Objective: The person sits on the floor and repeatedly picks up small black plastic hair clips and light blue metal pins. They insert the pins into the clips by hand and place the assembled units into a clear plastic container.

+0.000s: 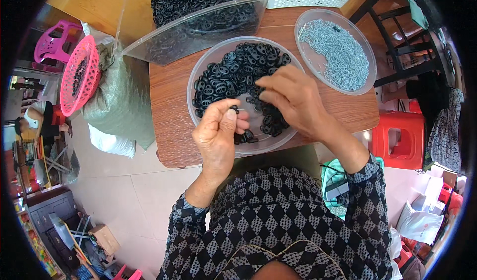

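Between the thumb and fingertips of my left hand [218, 131] is a small black plastic piece [234, 109]; most of it is covered by the fingers. Just to the right, my right hand [294, 99] hovers with bent fingers and thumb drawn together; whatever they pinch is too small and blurred to make out. Both hands are over a round clear tub [193, 99], which holds a heap of black two-holed plastic pieces [233, 69]. Some of these pieces lie loose near the tub's front wall, partly hidden by my hands.
Behind the tub stands a larger clear bin [198, 32] of similar black pieces. A shallow round tray [310, 56] of small silvery metal pins [343, 51] lies at the right. The wooden table [169, 126] carries them. Left is a pink basket [79, 76] on a sack; right, a red stool [397, 138].
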A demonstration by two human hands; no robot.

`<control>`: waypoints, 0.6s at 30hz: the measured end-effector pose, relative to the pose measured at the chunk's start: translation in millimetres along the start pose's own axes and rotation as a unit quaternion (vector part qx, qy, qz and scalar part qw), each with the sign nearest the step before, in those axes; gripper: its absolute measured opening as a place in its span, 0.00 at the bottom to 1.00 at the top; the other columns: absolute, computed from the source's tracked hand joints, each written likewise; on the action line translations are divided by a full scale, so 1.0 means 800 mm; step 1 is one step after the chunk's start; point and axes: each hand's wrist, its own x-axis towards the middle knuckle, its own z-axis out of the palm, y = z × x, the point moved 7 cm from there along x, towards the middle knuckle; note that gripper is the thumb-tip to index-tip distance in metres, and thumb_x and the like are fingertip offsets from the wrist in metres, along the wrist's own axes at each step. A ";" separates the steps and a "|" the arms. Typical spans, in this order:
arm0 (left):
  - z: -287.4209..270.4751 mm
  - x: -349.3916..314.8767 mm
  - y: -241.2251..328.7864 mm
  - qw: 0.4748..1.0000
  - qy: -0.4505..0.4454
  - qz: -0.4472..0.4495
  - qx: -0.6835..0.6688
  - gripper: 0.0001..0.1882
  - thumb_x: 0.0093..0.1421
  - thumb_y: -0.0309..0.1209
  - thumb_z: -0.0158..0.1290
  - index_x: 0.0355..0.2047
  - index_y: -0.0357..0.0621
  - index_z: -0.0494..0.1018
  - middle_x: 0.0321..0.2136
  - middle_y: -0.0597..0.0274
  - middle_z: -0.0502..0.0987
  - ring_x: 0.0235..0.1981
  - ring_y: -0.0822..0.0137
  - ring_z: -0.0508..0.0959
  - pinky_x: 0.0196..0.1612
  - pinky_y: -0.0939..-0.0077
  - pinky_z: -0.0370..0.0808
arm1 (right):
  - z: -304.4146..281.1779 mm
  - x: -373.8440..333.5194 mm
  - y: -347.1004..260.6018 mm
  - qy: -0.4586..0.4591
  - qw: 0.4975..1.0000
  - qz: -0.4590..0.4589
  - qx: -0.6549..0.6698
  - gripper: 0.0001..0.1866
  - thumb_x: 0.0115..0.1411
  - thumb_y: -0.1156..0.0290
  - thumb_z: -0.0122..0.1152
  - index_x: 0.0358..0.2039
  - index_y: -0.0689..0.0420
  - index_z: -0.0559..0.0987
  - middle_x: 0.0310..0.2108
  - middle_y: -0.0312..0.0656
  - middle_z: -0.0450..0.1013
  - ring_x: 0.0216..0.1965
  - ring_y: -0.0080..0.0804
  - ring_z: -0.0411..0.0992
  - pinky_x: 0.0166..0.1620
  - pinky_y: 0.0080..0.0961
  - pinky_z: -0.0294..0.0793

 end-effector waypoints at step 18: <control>-0.020 0.008 0.008 0.999 0.038 0.015 -0.011 0.08 0.61 0.27 0.49 0.37 0.34 0.72 0.28 0.59 0.77 0.25 0.78 0.74 0.28 0.88 0.69 | 0.048 0.021 0.005 -0.057 0.972 -0.070 -0.215 0.03 0.40 0.76 0.58 0.17 0.61 0.73 0.20 0.41 0.67 0.28 0.36 0.67 0.29 0.31 0.66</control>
